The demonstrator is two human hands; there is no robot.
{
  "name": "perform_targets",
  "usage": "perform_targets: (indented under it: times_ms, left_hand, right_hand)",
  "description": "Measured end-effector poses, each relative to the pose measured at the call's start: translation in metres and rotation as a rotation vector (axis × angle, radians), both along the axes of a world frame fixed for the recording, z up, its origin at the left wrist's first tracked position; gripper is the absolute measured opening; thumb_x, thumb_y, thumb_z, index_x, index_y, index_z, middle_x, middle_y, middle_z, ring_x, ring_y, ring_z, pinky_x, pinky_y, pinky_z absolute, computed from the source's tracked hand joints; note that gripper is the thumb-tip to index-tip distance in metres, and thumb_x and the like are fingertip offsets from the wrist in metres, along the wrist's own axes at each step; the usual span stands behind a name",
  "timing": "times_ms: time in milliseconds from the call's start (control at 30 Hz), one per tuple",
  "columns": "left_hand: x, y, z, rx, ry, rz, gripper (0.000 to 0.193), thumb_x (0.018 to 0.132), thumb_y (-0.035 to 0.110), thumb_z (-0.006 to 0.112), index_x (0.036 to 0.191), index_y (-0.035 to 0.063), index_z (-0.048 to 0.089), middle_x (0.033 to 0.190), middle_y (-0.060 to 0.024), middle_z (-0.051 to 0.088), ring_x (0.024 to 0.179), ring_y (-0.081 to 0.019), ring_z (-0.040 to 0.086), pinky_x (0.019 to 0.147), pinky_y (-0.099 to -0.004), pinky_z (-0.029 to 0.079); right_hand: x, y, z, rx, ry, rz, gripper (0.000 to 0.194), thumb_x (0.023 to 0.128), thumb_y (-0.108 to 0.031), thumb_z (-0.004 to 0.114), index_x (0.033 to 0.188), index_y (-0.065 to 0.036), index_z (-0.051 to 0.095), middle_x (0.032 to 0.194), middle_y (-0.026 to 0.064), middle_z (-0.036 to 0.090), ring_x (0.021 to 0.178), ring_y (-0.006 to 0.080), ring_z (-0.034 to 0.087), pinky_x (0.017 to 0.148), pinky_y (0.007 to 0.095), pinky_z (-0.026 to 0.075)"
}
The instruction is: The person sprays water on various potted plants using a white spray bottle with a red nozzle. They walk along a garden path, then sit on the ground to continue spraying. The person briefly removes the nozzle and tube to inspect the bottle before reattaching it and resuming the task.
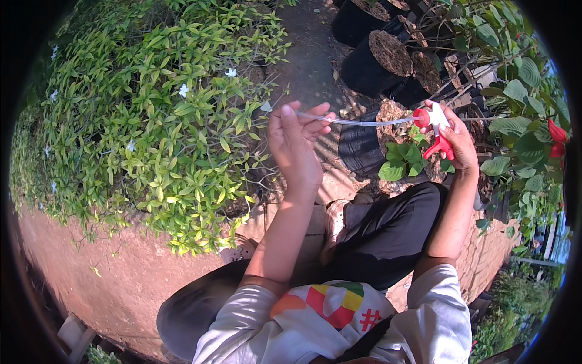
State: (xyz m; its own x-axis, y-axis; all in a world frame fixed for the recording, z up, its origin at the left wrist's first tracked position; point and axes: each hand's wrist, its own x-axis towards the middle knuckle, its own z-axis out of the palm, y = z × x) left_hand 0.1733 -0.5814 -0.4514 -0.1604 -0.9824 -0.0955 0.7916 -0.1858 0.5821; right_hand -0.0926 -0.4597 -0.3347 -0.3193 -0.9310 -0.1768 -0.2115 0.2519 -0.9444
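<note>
My right hand point(457, 136) is closed around the red and white trigger head of a spray bottle point(436, 123), at the right of the view. No bottle is attached to it. From its red collar a clear plastic dip tube point(373, 123) runs leftward in a slight curve. The tube's far end is at my left hand point(298, 132), pinched between thumb and index finger, the other fingers loosely curled beside it. Both hands are raised above my bent knees, with a leafy shrub to the left and black planting bags to the right.
A dense green shrub point(150, 109) with white flowers spreads on the left. Black planting bags point(370, 68) filled with brown material stand at the upper right. Near my right hand are a small green plant point(400, 161) and large-leaved plants point(518, 127). Bare soil point(118, 282) lies lower left.
</note>
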Motion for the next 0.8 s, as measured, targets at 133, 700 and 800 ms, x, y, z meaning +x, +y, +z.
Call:
perform_targets:
  times_ms: [133, 700, 800]
  left_hand:
    - [-0.004, 0.000, -0.004, 0.109, 0.064, -0.032, 0.033, 0.104, 0.033, 0.043, 0.111, 0.0012, 0.044, 0.098, -0.0264, 0.067, 0.081, -0.0257, 0.071, 0.069, -0.0296, 0.058]
    - [-0.024, 0.012, -0.019, 0.364, 0.256, -0.145, 0.028, 0.101, 0.036, 0.050, 0.102, 0.0086, 0.051, 0.104, -0.0167, 0.067, 0.101, -0.0250, 0.066, 0.087, -0.0367, 0.052]
    - [-0.019, 0.013, -0.021, 0.319, 0.270, -0.183, 0.026, 0.099, 0.037, 0.055, 0.100, 0.0110, 0.053, 0.109, -0.0107, 0.064, 0.104, -0.0186, 0.062, 0.093, -0.0338, 0.048]
  right_hand:
    - [0.003, -0.002, 0.004, -0.073, -0.025, -0.063, 0.072, 0.084, -0.028, 0.068, 0.143, 0.000, 0.038, 0.116, 0.0123, 0.061, 0.056, 0.0017, 0.055, 0.040, 0.0137, 0.043]
    - [0.003, -0.022, -0.006, -0.655, -0.952, 0.159, 0.104, 0.081, -0.055, 0.070, 0.151, -0.001, 0.014, 0.140, 0.0248, 0.043, 0.104, 0.0444, 0.061, 0.089, 0.0495, 0.055]
    - [0.003, -0.021, -0.005, -0.662, -0.931, 0.129, 0.107, 0.078, -0.059, 0.070, 0.150, -0.001, 0.016, 0.135, 0.0250, 0.047, 0.107, 0.0452, 0.060, 0.090, 0.0497, 0.055]
